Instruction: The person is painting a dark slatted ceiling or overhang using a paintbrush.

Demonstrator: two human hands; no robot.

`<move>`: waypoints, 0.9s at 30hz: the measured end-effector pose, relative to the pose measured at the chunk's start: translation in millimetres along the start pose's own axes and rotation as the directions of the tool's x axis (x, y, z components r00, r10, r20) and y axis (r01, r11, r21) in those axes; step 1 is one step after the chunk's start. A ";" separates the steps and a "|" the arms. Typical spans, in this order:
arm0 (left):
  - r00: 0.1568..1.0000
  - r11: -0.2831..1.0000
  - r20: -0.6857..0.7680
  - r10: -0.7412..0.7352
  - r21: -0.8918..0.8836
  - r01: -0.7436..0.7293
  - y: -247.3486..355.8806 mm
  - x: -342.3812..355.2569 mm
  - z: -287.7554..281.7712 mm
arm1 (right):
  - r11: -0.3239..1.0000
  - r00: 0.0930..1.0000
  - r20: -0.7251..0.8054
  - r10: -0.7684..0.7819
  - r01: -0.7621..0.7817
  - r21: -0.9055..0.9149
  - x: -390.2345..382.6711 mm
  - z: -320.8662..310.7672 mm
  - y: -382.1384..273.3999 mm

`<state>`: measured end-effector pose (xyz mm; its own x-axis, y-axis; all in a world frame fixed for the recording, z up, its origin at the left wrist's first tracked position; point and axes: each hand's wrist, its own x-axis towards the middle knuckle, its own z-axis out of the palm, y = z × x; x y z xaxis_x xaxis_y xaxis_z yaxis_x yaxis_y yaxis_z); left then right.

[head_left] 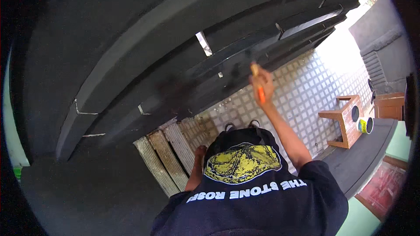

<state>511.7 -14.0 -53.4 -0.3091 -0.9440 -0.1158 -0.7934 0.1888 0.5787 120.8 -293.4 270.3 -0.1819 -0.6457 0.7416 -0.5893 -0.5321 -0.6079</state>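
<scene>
My right hand [264, 83] is raised in front of me, closed around a paintbrush [261, 95] with an orange handle end. The brush's tan upper part points up toward a dark grey stepped wall [236, 72], and its bristles are too dark or blurred to make out. I cannot tell whether the brush touches the wall. My left hand [200, 152] hangs low at my side, beside several ribbed boards [173, 155]; its fingers are too small and partly hidden to read. White patches [204, 43] show on the wall's ledges.
A brown stool [345, 124] stands to the right, with a round black container top [355, 113] on it. Beside it sits a paint tub [366, 125] with a yellow and white label, by a dark curved ledge [369, 153]. The floor [302, 78] has a light tile grid.
</scene>
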 end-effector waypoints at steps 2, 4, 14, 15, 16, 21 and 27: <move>0.996 0.988 0.061 -0.072 -0.131 0.079 8.7 0.4 -5.9 | 0.989 0.994 0.089 -0.060 0.047 0.142 -17.1 -7.5 -7.1; 0.972 0.910 0.022 -0.235 -0.346 0.228 15.4 1.4 -10.1 | 0.954 0.972 0.061 0.225 -0.233 0.187 -13.3 -26.1 -1.1; 0.994 0.994 -0.039 0.102 -0.042 -0.104 -14.3 36.3 -15.5 | 0.936 0.968 0.127 0.217 -0.243 0.255 -24.5 23.1 -44.0; 0.988 0.990 -0.069 0.135 -0.020 -0.137 -13.8 38.7 -15.6 | 0.905 0.944 0.277 0.178 -0.268 0.331 -36.3 22.1 -54.1; 0.995 0.996 -0.058 0.079 -0.044 -0.082 -10.7 41.8 -16.3 | 0.876 0.933 0.279 0.225 -0.320 0.362 -45.2 22.6 -62.8; 0.956 0.932 -0.011 -0.294 -0.227 0.284 6.0 62.5 -32.0 | 0.837 0.907 0.337 0.254 -0.380 0.393 -27.7 3.7 -53.9; 0.850 0.762 -0.089 -0.519 -0.500 0.412 92.8 109.0 -103.2 | 0.966 0.948 0.317 0.032 -0.111 0.234 -40.2 41.4 -83.2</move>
<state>458.5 -127.3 71.0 0.1955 -0.9247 -0.3267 -0.4698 -0.3808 0.7964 209.7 -245.9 279.3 0.0577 -0.8028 0.5935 -0.3647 -0.5704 -0.7360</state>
